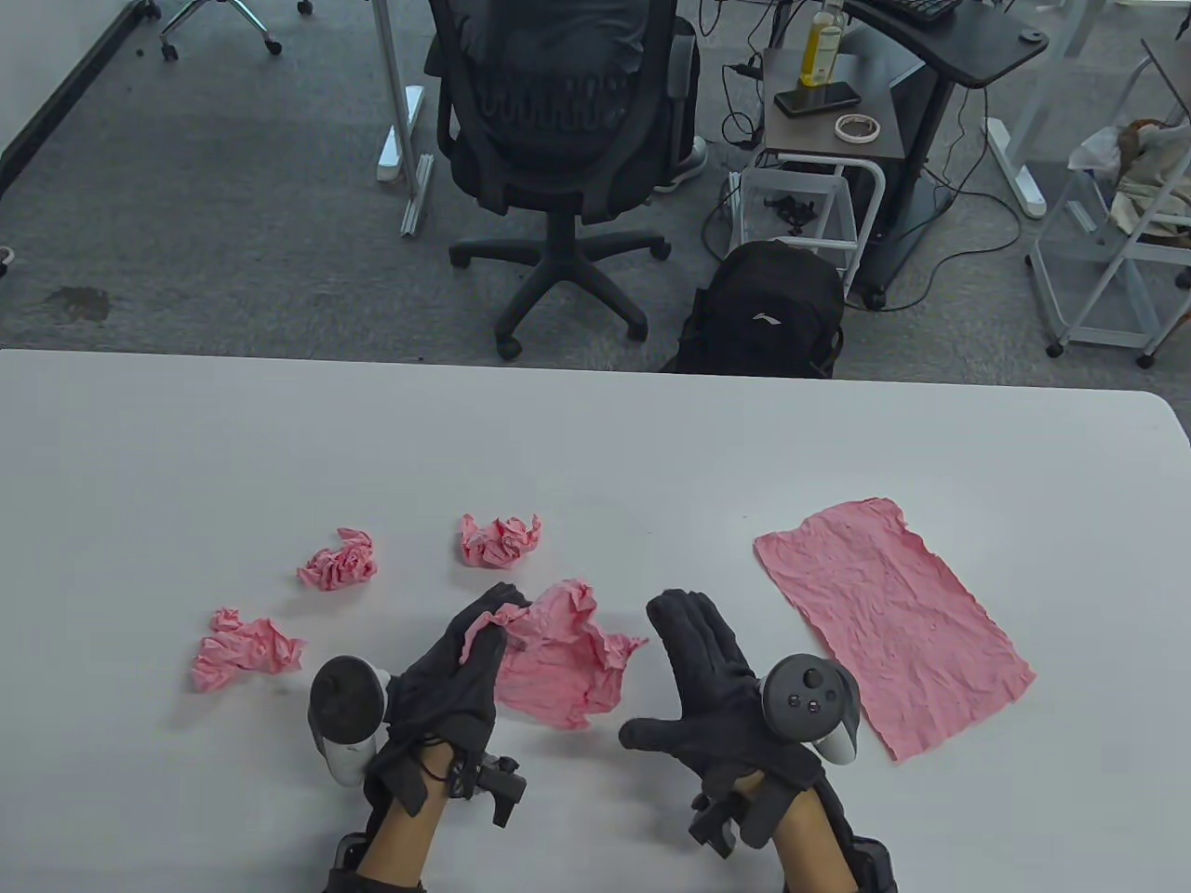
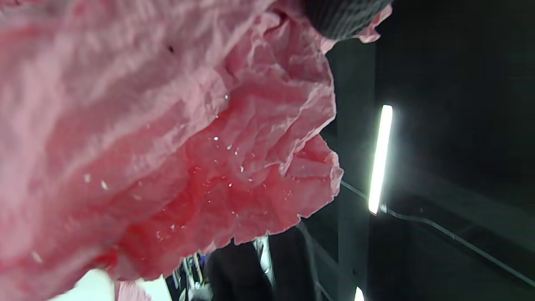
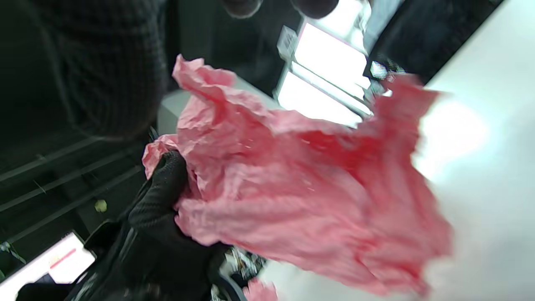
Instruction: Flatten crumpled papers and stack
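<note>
My left hand [image 1: 470,651] grips one edge of a half-opened pink paper [image 1: 563,665] and holds it above the table near the front middle. The same paper fills the left wrist view [image 2: 188,146] and shows in the right wrist view [image 3: 292,192], where the left glove's fingers [image 3: 161,196] pinch its edge. My right hand [image 1: 707,670] is open with fingers spread, just right of the paper, not touching it. A flattened pink sheet [image 1: 889,619] lies at the right. Three crumpled pink papers lie at the left [image 1: 244,651], [image 1: 340,561] and the middle [image 1: 500,539].
The white table [image 1: 595,437] stretches across the view, its far edge at mid-frame. Beyond it stand a black office chair [image 1: 558,121], a black backpack [image 1: 768,312] and a small side stand [image 1: 823,121].
</note>
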The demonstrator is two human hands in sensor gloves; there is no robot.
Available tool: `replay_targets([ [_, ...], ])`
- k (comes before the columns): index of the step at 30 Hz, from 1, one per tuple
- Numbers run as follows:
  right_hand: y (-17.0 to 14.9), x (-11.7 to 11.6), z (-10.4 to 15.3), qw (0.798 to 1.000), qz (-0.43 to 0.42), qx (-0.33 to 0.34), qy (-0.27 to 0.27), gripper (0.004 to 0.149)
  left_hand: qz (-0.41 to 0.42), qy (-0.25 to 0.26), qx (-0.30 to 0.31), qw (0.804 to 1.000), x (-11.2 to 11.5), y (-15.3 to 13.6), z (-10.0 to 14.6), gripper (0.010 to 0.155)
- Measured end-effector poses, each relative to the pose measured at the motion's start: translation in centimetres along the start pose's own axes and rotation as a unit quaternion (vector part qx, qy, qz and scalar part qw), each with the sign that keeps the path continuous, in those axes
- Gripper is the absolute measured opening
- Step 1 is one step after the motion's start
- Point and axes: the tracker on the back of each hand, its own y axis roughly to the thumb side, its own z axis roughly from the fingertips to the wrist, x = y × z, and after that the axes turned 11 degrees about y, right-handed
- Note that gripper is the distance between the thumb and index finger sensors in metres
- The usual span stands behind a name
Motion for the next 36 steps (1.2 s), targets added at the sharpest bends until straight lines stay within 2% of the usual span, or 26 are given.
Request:
replay_targets([
  [3,0.5,-1.5,-0.2,0.997,0.045,-0.059,0.002,0.096,0.056,-0.057,0.009,0.997,1.6,0.3,0.2,0.056],
  [4,0.4,-1.6,-0.2,0.997,0.046,-0.066,-0.006,0.079,0.079,-0.069,0.007,0.994,2.1,0.3,0.3,0.058],
  [5,0.3,-1.5,-0.2,0.997,0.037,-0.058,-0.039,0.059,0.097,-0.086,-0.003,0.991,2.4,0.3,0.3,0.06],
  [6,0.1,-1.0,0.0,0.994,0.017,-0.052,-0.097,0.047,0.109,-0.098,-0.011,0.989,2.5,0.1,0.2,0.063],
  [7,-0.3,-0.4,0.1,0.989,-0.013,-0.046,-0.137,0.04,0.128,-0.106,-0.019,0.986,2.5,-0.2,0.2,0.063],
  [10,-1.6,0.8,0.6,0.982,-0.139,-0.013,-0.125,0.039,0.15,-0.066,-0.058,0.985,1.7,-1.2,0.1,0.057],
  [12,-2.0,1.1,0.6,0.975,-0.178,-0.013,-0.133,0.038,0.14,-0.049,-0.083,0.985,1.2,-2.0,0.0,0.054],
  [14,-1.9,1.3,0.5,0.98,-0.15,-0.012,-0.133,0.038,0.137,-0.036,-0.097,0.985,0.8,-2.4,0.0,0.056],
  [16,-1.4,1.6,0.8,0.984,-0.113,-0.018,-0.134,0.038,0.145,0.007,-0.099,0.984,-0.1,-2.3,0.1,0.062],
  [18,-0.7,2.1,1.1,0.986,-0.025,-0.03,-0.16,0.039,0.067,0.039,-0.054,0.996,-1.0,-1.1,0.0,0.068],
  [19,-0.4,2.4,1.2,0.984,0.035,-0.033,-0.173,0.039,-0.034,0.028,0.007,0.999,-1.1,0.1,-0.2,0.073],
  [20,-0.2,2.4,1.2,0.982,0.064,-0.036,-0.174,0.039,-0.104,0.013,0.042,0.994,-1.1,0.9,-0.3,0.077],
  [21,0.2,2.4,1.3,0.979,0.101,-0.049,-0.17,0.04,-0.223,-0.021,0.101,0.969,-0.8,2.5,-0.2,0.082],
  [22,0.5,2.4,1.4,0.975,0.129,-0.06,-0.172,0.04,-0.293,-0.059,0.159,0.941,-0.1,3.9,0.0,0.087],
  [24,0.9,2.2,1.3,0.969,0.158,-0.06,-0.179,0.041,-0.332,-0.078,0.21,0.916,1.2,5.3,0.6,0.095],
  [25,1.0,2.0,1.2,0.968,0.172,-0.06,-0.17,0.042,-0.33,-0.08,0.217,0.915,1.7,5.5,0.7,0.1],
  [27,1.4,1.6,1.0,0.968,0.197,-0.044,-0.148,0.045,-0.301,-0.114,0.199,0.925,2.6,5.3,0.7,0.11],
  [30,2.5,0.9,0.9,0.956,0.258,-0.034,-0.138,0.047,-0.27,-0.182,0.128,0.937,3.1,4.3,0.8,0.116],
  [31,2.7,0.8,0.8,0.954,0.266,-0.03,-0.136,0.048,-0.271,-0.18,0.122,0.938,3.2,4.1,0.7,0.109],
  [32,2.8,0.6,0.6,0.953,0.272,-0.024,-0.128,0.05,-0.263,-0.17,0.119,0.942,3.1,3.9,0.5,0.086],
  [33,2.8,0.4,0.5,0.956,0.269,-0.024,-0.116,0.05,-0.236,-0.14,0.12,0.954,2.8,3.8,0.3,0.06],
  [34,2.7,0.4,0.4,0.958,0.265,-0.027,-0.107,0.049,-0.212,-0.116,0.12,0.963,2.6,3.8,0.2,0.046],
  [36,2.1,0.8,0.6,0.954,0.272,-0.066,-0.103,0.044,-0.128,-0.066,0.078,0.987,1.3,3.3,0.1,0.045],
])
